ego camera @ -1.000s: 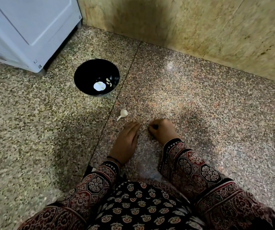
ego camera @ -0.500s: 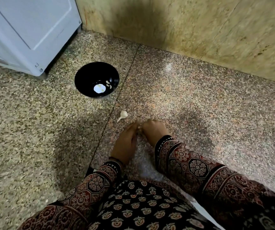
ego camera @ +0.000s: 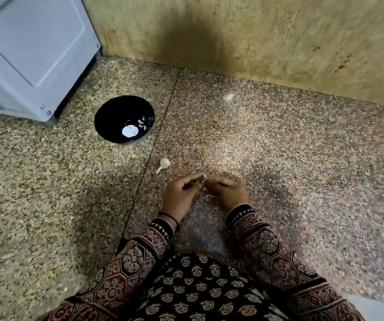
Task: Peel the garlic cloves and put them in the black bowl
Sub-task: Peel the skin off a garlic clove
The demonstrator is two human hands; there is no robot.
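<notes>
Pale garlic clove point(ego camera: 204, 177) pinched by left hand point(ego camera: 179, 193), right hand point(ego camera: 227, 191), 5 o'clock of round black bowl point(ego camera: 107, 112) | likely light, slippery; ends best gripped

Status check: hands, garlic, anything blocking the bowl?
Both busy: left hand and right hand pinch one clove. Some peeled cloves in black bowl. One garlic piece on floor beside hands; nothing blocking.

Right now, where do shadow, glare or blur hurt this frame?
Head view: shadow covers the floor around the left hand and right hand, both motion-blurred, so what they hold is unclear; small glare spot on the floor near the wall; black bowl and garlic bulb are legible; edges soft.
</notes>
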